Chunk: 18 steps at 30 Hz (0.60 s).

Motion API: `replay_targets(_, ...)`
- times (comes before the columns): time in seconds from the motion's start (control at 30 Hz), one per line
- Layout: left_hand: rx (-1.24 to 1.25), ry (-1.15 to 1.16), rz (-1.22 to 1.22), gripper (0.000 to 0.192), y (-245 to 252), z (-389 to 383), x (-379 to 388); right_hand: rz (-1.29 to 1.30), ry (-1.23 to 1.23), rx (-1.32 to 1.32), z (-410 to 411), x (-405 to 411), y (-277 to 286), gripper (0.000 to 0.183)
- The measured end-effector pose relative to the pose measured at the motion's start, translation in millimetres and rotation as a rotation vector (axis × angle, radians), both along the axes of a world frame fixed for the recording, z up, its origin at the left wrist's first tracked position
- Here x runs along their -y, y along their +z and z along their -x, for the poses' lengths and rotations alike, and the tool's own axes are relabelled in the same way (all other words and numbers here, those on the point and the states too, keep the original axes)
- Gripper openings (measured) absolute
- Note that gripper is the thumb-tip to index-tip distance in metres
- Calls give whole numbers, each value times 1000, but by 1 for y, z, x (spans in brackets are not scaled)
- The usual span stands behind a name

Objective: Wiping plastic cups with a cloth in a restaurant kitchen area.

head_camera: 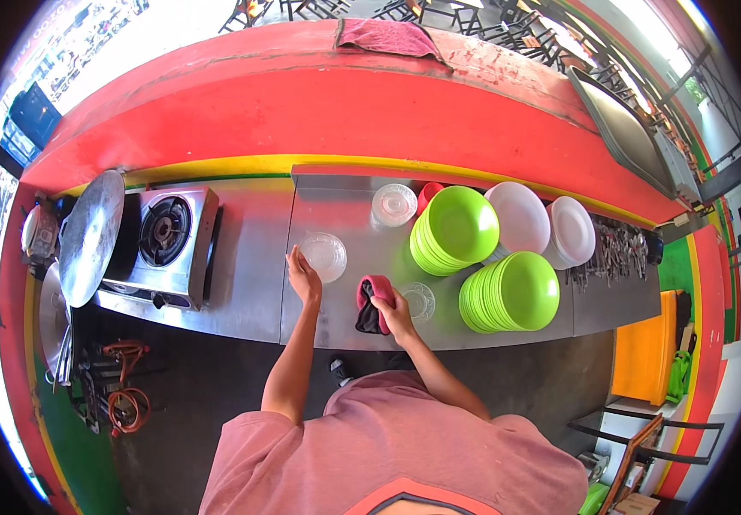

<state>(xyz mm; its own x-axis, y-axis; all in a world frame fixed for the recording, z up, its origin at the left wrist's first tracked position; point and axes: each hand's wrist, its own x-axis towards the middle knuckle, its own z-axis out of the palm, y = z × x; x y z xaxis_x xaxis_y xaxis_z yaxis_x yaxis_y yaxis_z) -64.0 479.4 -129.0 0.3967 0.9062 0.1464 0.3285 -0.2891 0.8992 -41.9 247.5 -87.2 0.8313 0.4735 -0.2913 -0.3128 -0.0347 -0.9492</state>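
Observation:
On the steel counter, my left hand holds the left side of a clear, patterned glass bowl. It may be a small stack; I cannot tell from above. A folded pink and dark cloth is gripped in my right hand, just over the counter's front part. Right of that hand sits another clear glass dish, partly hidden by the hand. Farther back stands a stack of clear glass dishes.
Tall stacks of green bowls and white bowls crowd the right, with cutlery beyond. Leftward are a gas stove and a large metal lid. A red wall backs the steel counter.

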Motion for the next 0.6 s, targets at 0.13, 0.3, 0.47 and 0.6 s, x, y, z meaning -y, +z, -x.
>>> replay_targets(0.13, 14, 47, -284, 27, 1, -2, -7, -42, -78, 31, 15, 8, 8, 35)
replay_targets(0.3, 111, -35, -28, 24, 25, -2, -7, -60, -175, 38, 24, 25, 14, 38)
replay_targets(0.47, 585, -99, 273, 31, 56, 21, -3, -62, -227, 34, 34, 37, 13, 41)
replay_targets(0.6, 673, -68, 354, 34, 67, 78, 2, -52, -177, 117, 59, 29, 36, 45)
